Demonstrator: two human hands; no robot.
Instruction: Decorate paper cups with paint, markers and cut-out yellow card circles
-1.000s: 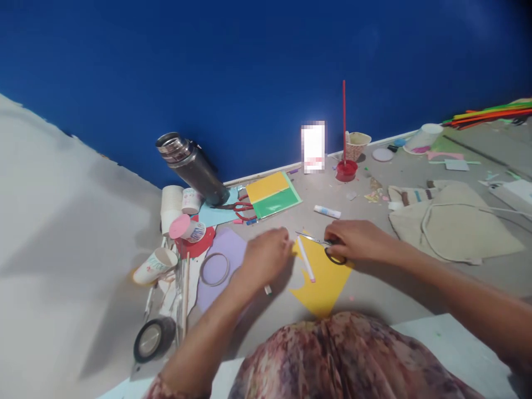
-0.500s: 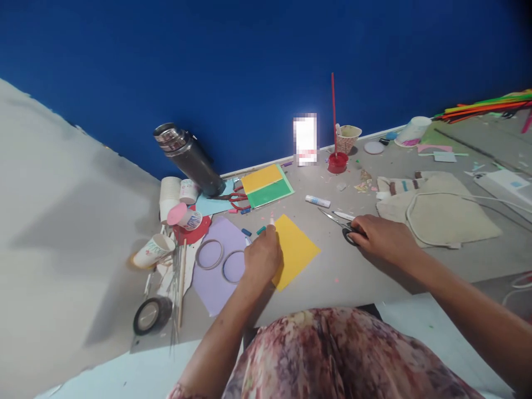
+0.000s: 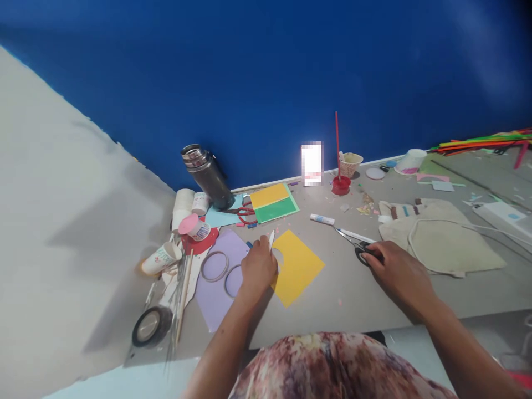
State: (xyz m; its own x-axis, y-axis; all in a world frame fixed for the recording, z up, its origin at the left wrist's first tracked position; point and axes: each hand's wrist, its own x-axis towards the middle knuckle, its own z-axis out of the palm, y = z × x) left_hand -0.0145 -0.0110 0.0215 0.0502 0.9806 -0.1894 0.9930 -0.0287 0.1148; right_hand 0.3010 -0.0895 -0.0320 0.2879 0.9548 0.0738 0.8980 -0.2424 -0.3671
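Note:
My left hand [image 3: 260,267] is closed at the left edge of a yellow paper sheet [image 3: 301,267]. A slim white piece [image 3: 271,239] sticks up by its fingertips; its kind is unclear. A round pale gap shows in the yellow sheet beside the fingers. My right hand [image 3: 401,271] has its fingers closed at the black handles of the scissors [image 3: 361,254], whose blades point left. Next to the scissors lie a white pen [image 3: 355,235] and a glue stick [image 3: 322,219]. Left of my left hand, two rings [image 3: 215,252] rest on a purple sheet [image 3: 218,296].
A dark flask [image 3: 210,180] stands tilted-looking by the blue wall. Paper cups [image 3: 162,258], red-handled scissors [image 3: 245,212] and a tape roll [image 3: 149,327] are on the left. Right of centre are a red pot [image 3: 341,186] and a cream cloth item [image 3: 449,249].
My view has tilted up. My right hand has shifted right, with the scissors and pen also a little further right. My left hand has moved slightly left, showing the round gap in the yellow sheet.

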